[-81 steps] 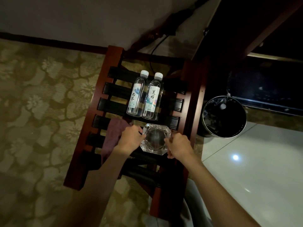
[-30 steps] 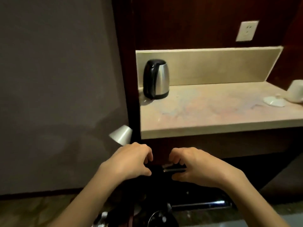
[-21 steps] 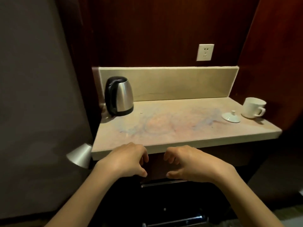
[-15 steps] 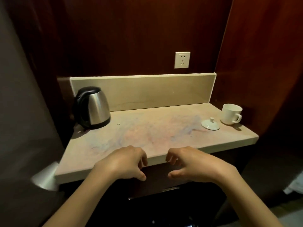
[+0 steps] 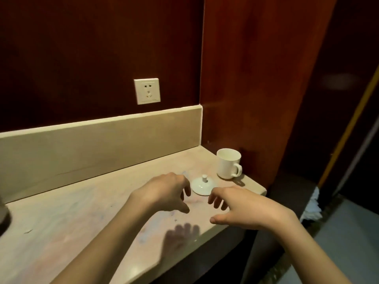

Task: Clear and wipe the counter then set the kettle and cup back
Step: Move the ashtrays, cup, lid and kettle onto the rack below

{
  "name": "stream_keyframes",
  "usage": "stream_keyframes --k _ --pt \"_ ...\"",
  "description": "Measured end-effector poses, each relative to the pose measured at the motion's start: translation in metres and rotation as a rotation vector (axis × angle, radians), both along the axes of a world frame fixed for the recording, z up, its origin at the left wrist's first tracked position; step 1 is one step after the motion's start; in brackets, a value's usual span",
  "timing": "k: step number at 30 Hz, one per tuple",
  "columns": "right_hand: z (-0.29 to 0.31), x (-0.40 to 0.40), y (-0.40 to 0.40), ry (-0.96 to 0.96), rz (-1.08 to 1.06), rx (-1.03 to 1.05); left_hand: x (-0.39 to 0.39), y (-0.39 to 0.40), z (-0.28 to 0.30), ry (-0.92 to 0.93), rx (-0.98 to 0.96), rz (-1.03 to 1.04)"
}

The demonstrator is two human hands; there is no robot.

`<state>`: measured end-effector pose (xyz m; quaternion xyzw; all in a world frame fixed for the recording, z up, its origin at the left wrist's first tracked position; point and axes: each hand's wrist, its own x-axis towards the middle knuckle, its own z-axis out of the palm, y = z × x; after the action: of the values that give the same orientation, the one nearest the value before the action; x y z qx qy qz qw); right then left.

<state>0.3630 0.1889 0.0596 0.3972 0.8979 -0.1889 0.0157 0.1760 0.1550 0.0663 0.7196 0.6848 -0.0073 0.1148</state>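
A white cup (image 5: pixel 228 163) stands upright at the right end of the beige stone counter (image 5: pixel 61 218), its handle turned to the right. Its white lid (image 5: pixel 202 185) lies on the counter just left of it, knob up. My left hand (image 5: pixel 164 192) hovers over the counter just left of the lid, fingers loosely curled and empty. My right hand (image 5: pixel 244 208) hovers just in front of the lid, fingers also loosely curled, holding nothing. Only a dark sliver of the kettle (image 5: pixel 3 218) shows at the left edge. The counter top carries faint pink and blue smears.
A beige backsplash (image 5: pixel 98 144) runs along the back, with a wall socket (image 5: pixel 147 91) above it. A red-brown wooden panel (image 5: pixel 256 89) closes off the counter's right end. A white cloth-like bundle (image 5: pixel 312 206) lies low on the right, beside the floor.
The view has swung right, from the luggage rack to the counter's right end. Both hands have moved from the counter's front edge up over the top, close to the lid. The kettle has slid almost out of view.
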Motion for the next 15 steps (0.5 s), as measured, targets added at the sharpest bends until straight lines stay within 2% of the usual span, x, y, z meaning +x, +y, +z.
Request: stream_keyframes --k 6,11,15 --pt "-0.005 0.019 0.069 -0.024 -0.109 0.020 0.014 0.085 -0.015 0.034 0.038 -0.035" --pt "-0.009 0.023 0.133 -0.038 -0.240 0.073 0.017 0.138 -0.040 0.041 0.172 -0.007" --pt "-0.007 0.016 0.177 0.034 -0.324 0.208 0.022 0.166 -0.060 0.019 0.121 -0.001"
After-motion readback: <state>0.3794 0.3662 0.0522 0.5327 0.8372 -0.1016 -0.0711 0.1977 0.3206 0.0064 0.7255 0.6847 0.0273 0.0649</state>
